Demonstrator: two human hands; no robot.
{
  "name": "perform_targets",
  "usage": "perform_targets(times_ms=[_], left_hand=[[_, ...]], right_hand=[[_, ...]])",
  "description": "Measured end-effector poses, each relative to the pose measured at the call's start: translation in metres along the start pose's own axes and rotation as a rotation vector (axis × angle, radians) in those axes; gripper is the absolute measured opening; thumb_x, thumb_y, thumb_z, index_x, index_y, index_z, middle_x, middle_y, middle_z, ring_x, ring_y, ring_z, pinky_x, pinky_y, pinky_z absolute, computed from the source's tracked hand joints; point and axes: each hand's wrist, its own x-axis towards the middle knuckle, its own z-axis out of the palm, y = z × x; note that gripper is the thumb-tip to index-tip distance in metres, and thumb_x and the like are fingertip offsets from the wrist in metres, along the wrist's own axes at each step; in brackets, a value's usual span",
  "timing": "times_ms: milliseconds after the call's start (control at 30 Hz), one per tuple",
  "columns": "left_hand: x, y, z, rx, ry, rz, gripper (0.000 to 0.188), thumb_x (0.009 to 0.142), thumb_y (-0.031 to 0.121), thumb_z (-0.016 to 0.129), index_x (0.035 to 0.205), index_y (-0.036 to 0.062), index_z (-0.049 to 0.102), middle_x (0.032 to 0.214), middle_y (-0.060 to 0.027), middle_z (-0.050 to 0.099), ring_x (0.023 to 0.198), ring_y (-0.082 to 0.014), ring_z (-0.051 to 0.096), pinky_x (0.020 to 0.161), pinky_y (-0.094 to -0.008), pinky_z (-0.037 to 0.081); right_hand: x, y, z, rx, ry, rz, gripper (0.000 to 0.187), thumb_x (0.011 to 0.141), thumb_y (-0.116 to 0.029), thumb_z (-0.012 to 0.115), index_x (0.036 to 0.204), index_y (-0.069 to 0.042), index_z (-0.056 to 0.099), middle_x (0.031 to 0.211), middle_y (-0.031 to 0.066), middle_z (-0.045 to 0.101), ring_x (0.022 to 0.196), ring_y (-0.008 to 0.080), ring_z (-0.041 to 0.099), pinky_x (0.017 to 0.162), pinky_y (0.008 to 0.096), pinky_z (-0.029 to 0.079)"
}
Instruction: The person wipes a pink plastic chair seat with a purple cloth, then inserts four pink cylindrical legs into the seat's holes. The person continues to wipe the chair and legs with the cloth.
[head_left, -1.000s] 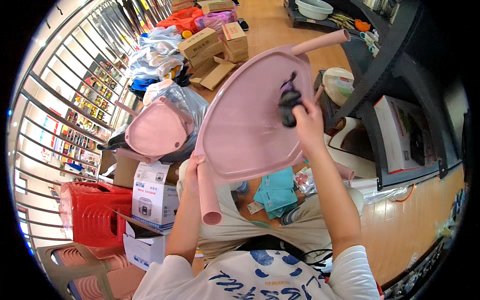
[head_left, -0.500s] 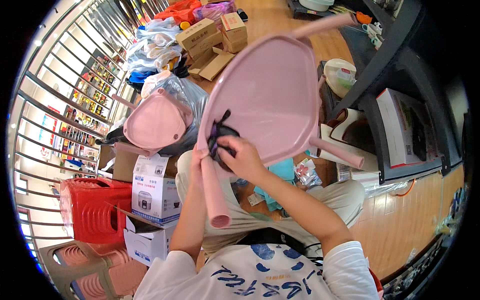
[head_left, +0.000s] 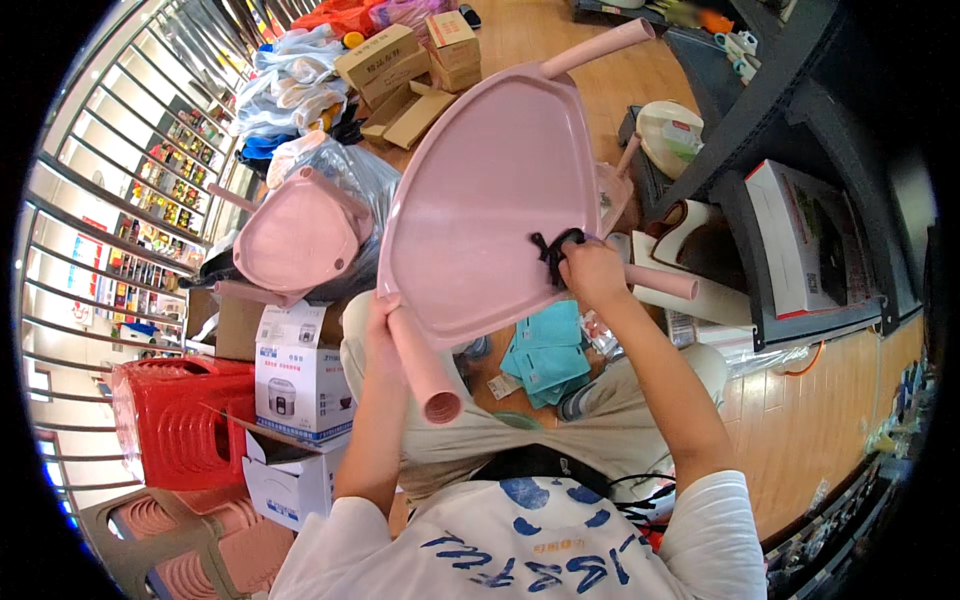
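Stool seat held overhead (legs outward), second stool left, cartons below it

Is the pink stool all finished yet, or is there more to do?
Done: three pink legs stick out of the upturned pink stool. In hand: the left hand steadies the rim by one leg, while the right hand presses a dark cloth-like thing on the underside. Left: a second pink stool lies on a plastic bag, and I cannot tell whether it is finished.
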Motion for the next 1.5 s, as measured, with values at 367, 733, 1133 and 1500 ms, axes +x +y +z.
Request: perform_targets(times_ms=[367,733,1133,1500], left_hand=[[-0.006,0.003,0.002,0.085,-0.060,0.152,0.032,0.084,0.010,0.047,0.114,0.0011,0.050,0.110,-0.0106,0.056,0.101,-0.0223,0.058,0.087,-0.0402,0.050],[-0.003,0.002,-0.016,0.173,-0.019,0.192,0.027,0.080,0.014,0.051,0.106,0.0048,0.051,0.099,-0.0061,0.054,0.088,-0.0171,0.055,0.079,-0.0312,0.046],[-0.019,0.013,0.002,0.157,0.060,0.281,0.047,0.077,0.020,0.054,0.119,0.0010,0.046,0.110,-0.0105,0.054,0.100,-0.0208,0.055,0.090,-0.0340,0.044],[-0.023,-0.003,0.009,0.112,-0.049,0.070,0.040,0.078,0.017,0.054,0.115,0.0037,0.046,0.104,-0.0101,0.055,0.094,-0.0222,0.057,0.082,-0.0362,0.049]], right_hand=[[0.033,-0.056,-0.061,0.777,0.304,0.191,0.029,0.085,-0.025,0.052,0.103,-0.004,0.060,0.092,0.0212,0.064,0.086,0.0385,0.061,0.075,0.0453,0.048],[-0.023,-0.128,-0.017,0.587,0.106,-0.390,0.027,0.075,-0.027,0.066,0.093,-0.007,0.063,0.092,0.0113,0.063,0.091,0.0296,0.059,0.081,0.0428,0.044],[0.004,-0.052,0.002,0.112,-0.065,0.101,0.018,0.079,-0.020,0.056,0.089,-0.005,0.059,0.082,0.0151,0.064,0.081,0.0327,0.062,0.073,0.0457,0.048],[0.039,-0.100,-0.027,0.483,0.372,-0.132,0.019,0.079,-0.022,0.063,0.087,-0.006,0.057,0.081,0.0141,0.059,0.081,0.0348,0.056,0.072,0.0475,0.043]])
